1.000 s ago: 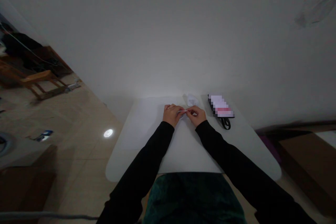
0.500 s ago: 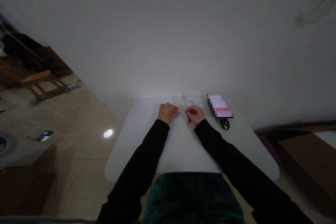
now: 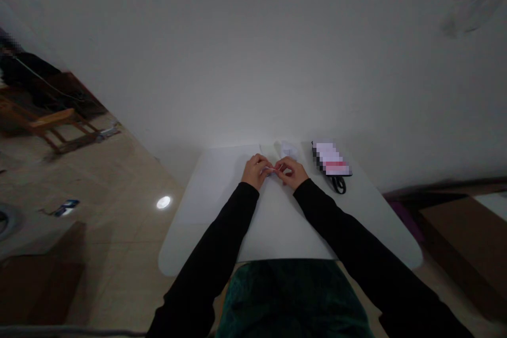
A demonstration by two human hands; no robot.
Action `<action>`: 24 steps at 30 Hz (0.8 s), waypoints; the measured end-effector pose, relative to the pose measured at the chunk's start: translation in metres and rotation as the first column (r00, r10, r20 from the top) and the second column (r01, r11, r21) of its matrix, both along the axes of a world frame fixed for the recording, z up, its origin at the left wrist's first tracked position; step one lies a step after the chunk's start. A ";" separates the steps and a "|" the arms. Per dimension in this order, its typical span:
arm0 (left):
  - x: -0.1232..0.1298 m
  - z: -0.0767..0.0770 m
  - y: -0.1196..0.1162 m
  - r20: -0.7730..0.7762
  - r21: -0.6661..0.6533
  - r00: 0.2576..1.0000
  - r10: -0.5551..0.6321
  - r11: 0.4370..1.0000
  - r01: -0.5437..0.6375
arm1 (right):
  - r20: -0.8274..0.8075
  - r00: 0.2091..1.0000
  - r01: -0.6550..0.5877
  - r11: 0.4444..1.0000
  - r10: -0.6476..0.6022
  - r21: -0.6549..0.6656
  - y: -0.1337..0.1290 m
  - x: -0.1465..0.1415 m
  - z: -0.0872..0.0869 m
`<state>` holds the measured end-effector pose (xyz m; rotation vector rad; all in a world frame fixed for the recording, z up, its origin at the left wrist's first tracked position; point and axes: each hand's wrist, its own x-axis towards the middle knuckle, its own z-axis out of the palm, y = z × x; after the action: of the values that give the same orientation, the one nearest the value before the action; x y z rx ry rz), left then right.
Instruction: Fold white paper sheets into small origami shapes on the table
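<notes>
Over the white table (image 3: 285, 232), my left hand (image 3: 254, 170) pinches a small, thin piece of what looks like white paper (image 3: 270, 169) between thumb and fingers. My right hand (image 3: 293, 173) is closed in a pinch at the right end of that same piece, its fingertips close to those of the left. Most of the piece is covered by the fingers, so its exact shape is hidden. Just behind the right hand lies a crumpled whitish, partly see-through thing (image 3: 288, 149). A large white sheet (image 3: 209, 182) lies flat to the left of my left hand.
On the right of the table is a phone-like device (image 3: 331, 159), its screen blurred out, with a black strap (image 3: 339, 185). A pale wall (image 3: 253, 63) rises behind the table. Cardboard boxes (image 3: 463, 243) stand at right; a wooden chair (image 3: 55, 119) and a person in dark clothes are far left.
My right hand has moved left and its fingertips have met the small white piece. My left hand has shifted slightly right, so the gap between the hands has closed.
</notes>
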<state>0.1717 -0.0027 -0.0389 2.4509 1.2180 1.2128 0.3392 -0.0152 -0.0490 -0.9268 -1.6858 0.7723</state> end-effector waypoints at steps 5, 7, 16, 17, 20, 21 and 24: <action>-0.002 0.006 -0.004 -0.239 0.029 0.963 0.126 0.992 -0.123 | -0.009 0.999 -0.038 0.997 0.038 -0.062 0.001 0.001 0.000; -0.002 0.006 -0.006 -0.257 0.045 0.956 0.139 0.990 -0.132 | 0.004 0.999 -0.037 0.996 0.037 -0.077 0.001 0.003 0.002; -0.001 0.007 -0.008 -0.271 0.001 0.949 0.162 0.986 -0.168 | 0.390 0.920 -0.041 0.978 -0.043 0.204 0.016 0.018 -0.004; -0.001 0.007 -0.008 -0.276 -0.002 0.947 0.162 0.986 -0.169 | 0.429 0.903 -0.074 0.972 -0.030 0.224 0.018 0.019 -0.005; -0.003 0.006 -0.009 -0.303 0.003 0.940 0.158 0.986 -0.165 | 0.524 0.852 -0.131 0.958 -0.023 0.255 0.025 0.025 -0.007; -0.004 0.006 -0.009 -0.319 0.005 0.935 0.157 0.986 -0.164 | 0.543 0.839 -0.132 0.957 -0.032 0.260 0.026 0.027 -0.007; -0.007 0.004 -0.008 -0.372 -0.016 0.917 0.145 0.987 -0.163 | 0.580 0.812 -0.123 0.954 -0.062 0.275 0.029 0.030 -0.007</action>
<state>0.1650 -0.0110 -0.0347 2.6724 1.5391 0.7563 0.3689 0.0138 -0.0562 -0.9773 -2.2852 0.2258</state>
